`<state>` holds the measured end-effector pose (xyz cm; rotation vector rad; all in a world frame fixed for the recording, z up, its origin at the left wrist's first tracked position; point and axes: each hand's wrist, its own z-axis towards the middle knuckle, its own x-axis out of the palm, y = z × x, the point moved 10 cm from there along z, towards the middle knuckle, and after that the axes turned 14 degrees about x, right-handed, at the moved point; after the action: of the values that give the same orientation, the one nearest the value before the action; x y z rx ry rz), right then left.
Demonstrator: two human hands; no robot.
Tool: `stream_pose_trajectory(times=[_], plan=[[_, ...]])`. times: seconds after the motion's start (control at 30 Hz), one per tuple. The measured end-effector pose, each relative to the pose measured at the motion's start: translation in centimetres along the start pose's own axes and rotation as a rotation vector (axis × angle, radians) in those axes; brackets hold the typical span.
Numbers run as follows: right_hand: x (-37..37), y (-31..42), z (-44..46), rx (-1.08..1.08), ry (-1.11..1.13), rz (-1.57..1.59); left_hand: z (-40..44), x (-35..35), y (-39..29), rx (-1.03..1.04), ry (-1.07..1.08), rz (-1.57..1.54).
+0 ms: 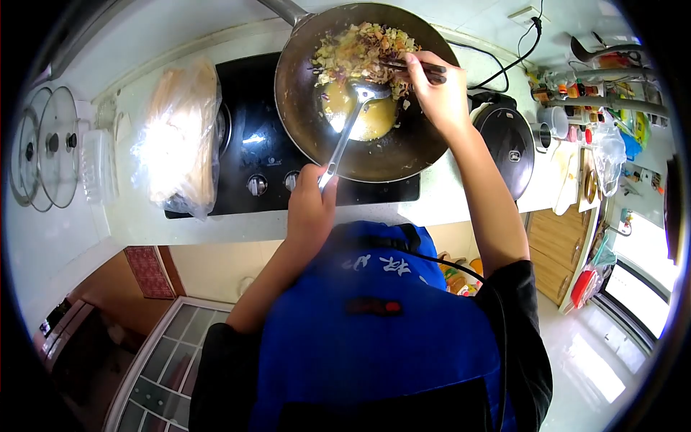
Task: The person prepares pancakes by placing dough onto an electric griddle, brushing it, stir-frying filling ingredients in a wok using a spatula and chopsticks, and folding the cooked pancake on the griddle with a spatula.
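Head view: a glare-washed plastic bag (183,137) hides part of the hob (252,162); the wok (425,147) on it has its handle (286,10) cut off. The left hand (312,198) grips a metal utensil (346,137) inside the wok; the right hand (440,92) holds chopsticks (434,74), tips lost in chopped food (356,50). A black appliance (504,144) stands nearby.

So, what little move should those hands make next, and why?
Perhaps nudge the chopped multicoloured food toward the shiny yellow liquid with the dark brown chopsticks in the right hand: the food is heaped at the far side of the round dark wok, leaving much of the liquid uncovered.
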<state>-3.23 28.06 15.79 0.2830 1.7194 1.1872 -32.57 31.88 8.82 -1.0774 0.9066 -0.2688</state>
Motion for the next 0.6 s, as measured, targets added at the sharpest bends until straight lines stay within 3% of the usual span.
stream_pose_trajectory(times=[0.1, 0.2, 0.4, 0.6], plan=[[0.1, 3.6, -4.6, -0.340, -0.085, -0.116, 0.1, -0.2, -0.1, 0.010, -0.012, 0.011], [3.4, 2.7, -8.6, -0.479, -0.071, -0.306, 0.1, 0.0, 0.0, -0.010, -0.002, 0.001], [6.5, 2.1, -9.0, -0.500, -0.078, -0.540, 0.1, 0.1, 0.0, -0.001, 0.011, 0.015], [6.2, 3.3, -9.6, -0.497, -0.118, -0.506, 0.1, 0.1, -0.1, 0.001, 0.008, 0.010]])
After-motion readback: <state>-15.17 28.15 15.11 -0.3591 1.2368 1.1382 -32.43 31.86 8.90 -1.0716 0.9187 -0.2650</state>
